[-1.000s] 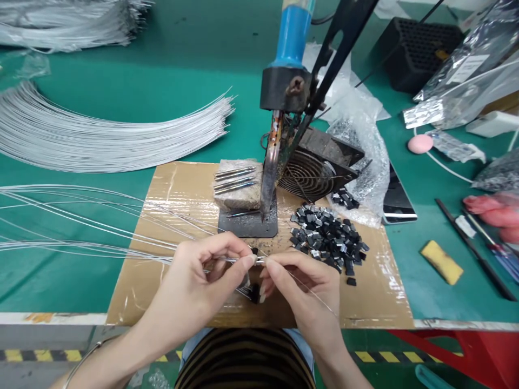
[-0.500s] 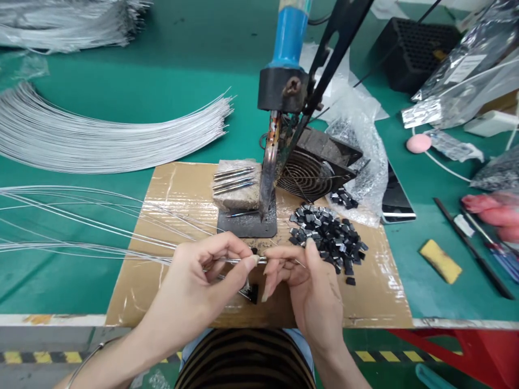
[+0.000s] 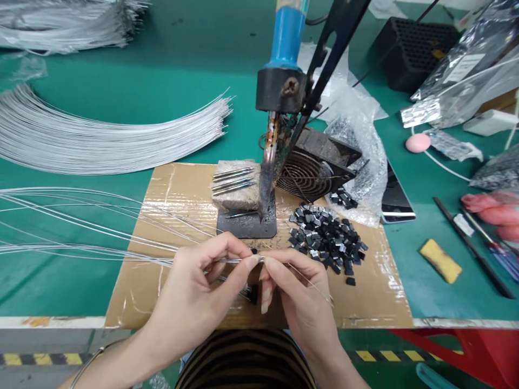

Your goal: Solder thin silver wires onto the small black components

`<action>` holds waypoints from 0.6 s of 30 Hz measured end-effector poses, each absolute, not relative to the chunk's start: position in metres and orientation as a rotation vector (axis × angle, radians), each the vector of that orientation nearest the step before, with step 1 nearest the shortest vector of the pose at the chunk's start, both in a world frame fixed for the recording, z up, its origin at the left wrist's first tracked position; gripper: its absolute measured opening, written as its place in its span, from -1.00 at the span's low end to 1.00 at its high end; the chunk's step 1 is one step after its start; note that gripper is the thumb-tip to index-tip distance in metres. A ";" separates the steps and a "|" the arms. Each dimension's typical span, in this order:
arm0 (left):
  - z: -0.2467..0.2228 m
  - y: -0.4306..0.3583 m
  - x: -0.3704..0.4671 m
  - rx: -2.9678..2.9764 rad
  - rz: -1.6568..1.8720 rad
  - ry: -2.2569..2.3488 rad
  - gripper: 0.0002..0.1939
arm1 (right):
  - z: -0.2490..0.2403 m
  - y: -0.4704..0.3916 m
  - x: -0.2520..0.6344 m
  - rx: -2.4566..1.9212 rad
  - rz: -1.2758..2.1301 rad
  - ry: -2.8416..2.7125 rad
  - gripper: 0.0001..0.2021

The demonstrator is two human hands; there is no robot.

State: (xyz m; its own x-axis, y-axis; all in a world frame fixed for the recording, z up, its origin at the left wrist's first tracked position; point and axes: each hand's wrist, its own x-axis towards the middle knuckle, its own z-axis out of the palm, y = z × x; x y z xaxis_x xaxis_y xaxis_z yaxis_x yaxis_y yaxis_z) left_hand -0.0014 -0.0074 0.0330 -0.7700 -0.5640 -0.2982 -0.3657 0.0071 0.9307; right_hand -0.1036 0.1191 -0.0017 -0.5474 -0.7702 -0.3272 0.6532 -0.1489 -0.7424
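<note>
Thin grey wires (image 3: 154,237) run from the left edge to my left hand (image 3: 206,286), which pinches their ends between thumb and fingers. My right hand (image 3: 298,286) is closed at the wire tips, its thumb and forefinger almost touching my left thumb. A fine strand (image 3: 314,286) trails across the right hand's fingers. Beneath the hands, a small black piece (image 3: 252,293) is partly hidden. Above them points the tip of a soldering iron (image 3: 265,189), held in a black clamp. A pile of small black connectors (image 3: 328,235) lies right of the hands on cardboard (image 3: 377,286).
Metal rods lie on a pale block (image 3: 235,197) beside the iron. Behind the connectors are a dark fan (image 3: 306,173) and bubble wrap (image 3: 365,156). A big wire bundle (image 3: 121,143) lies at left, a yellow sponge (image 3: 440,261) at right.
My right hand's thumb and fingers have closed together at the wire tips, where they were spread before. The fine strand now extends farther right. My left hand has hardly moved.
</note>
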 end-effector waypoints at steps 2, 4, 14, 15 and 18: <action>0.033 -0.007 -0.001 0.988 -1.845 -2.119 -0.80 | -0.001 0.119 -0.103 -0.128 -1.844 1.094 -0.93; 0.032 -0.007 -0.001 0.979 -1.844 -2.124 -0.79 | 0.000 0.118 -0.102 -0.105 -1.845 1.068 -0.93; 0.036 -0.007 -0.002 1.012 -1.872 -2.129 -0.80 | 0.000 0.115 -0.107 -0.027 -1.826 0.928 -0.92; 0.035 -0.007 -0.002 0.996 -1.869 -2.128 -0.81 | 0.000 0.116 -0.107 -0.026 -1.822 0.928 -0.92; 0.034 -0.007 -0.001 0.970 -1.844 -2.140 -0.81 | 0.001 0.116 -0.108 -0.008 -1.813 0.942 -0.91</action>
